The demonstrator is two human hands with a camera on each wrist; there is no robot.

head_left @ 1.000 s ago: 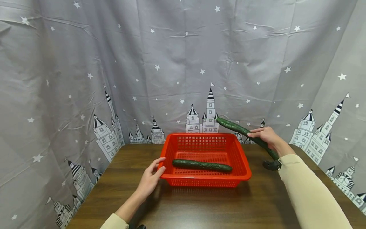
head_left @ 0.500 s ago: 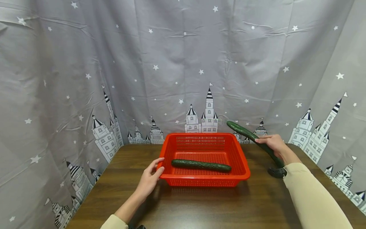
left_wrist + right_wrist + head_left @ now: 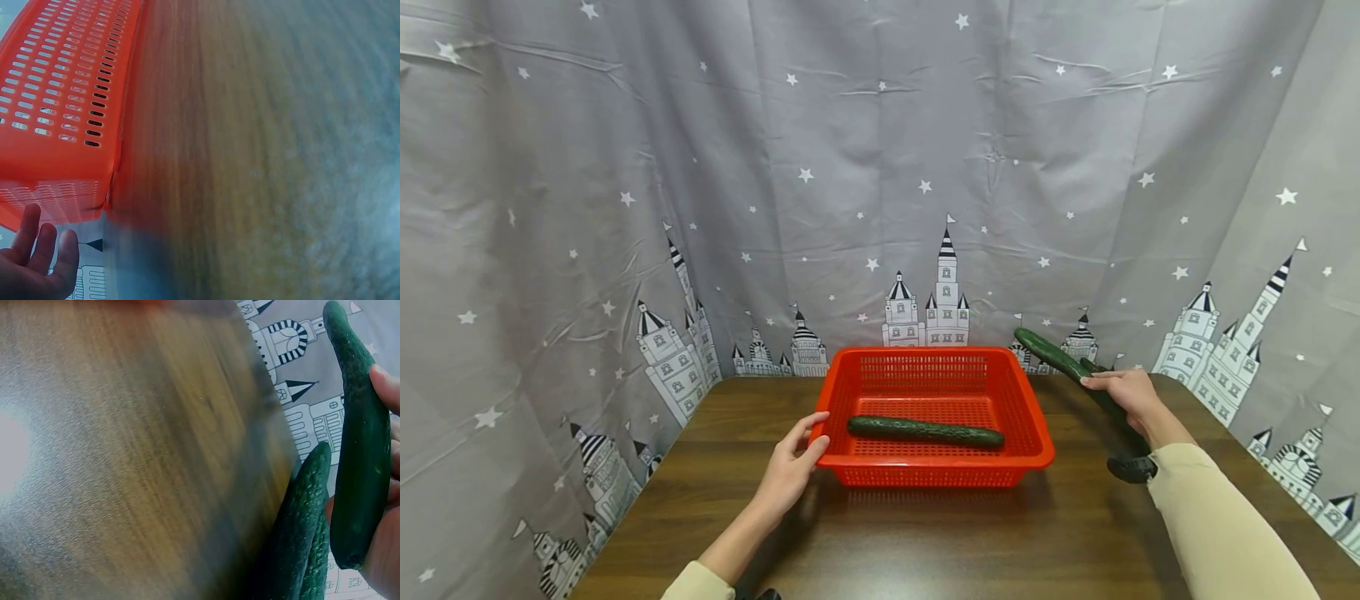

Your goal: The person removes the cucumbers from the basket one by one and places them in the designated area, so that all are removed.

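My right hand (image 3: 1126, 395) grips a long dark green cucumber (image 3: 1047, 353) above the table, to the right of the red plastic basket (image 3: 940, 462). It is tilted, its far end up and to the left. Below it in the right wrist view lie two more cucumbers (image 3: 301, 512) side by side; in the head view they are mostly hidden by the hand and the held one. Another cucumber (image 3: 925, 432) lies lengthwise inside the basket. At the basket's left side, my left hand (image 3: 788, 472) holds the rim, thumb and index finger on it, other fingers along the outside.
The brown wooden table (image 3: 940, 542) carries the basket at its back middle. A grey curtain (image 3: 820, 125) printed with stars and castles hangs right behind the table and along both sides. A black strap (image 3: 1131, 469) sits at my right wrist.
My right hand has moved right and slightly down with the cucumber, away from the basket. A second cucumber's tip now shows behind it. The left hand and basket stay in place.
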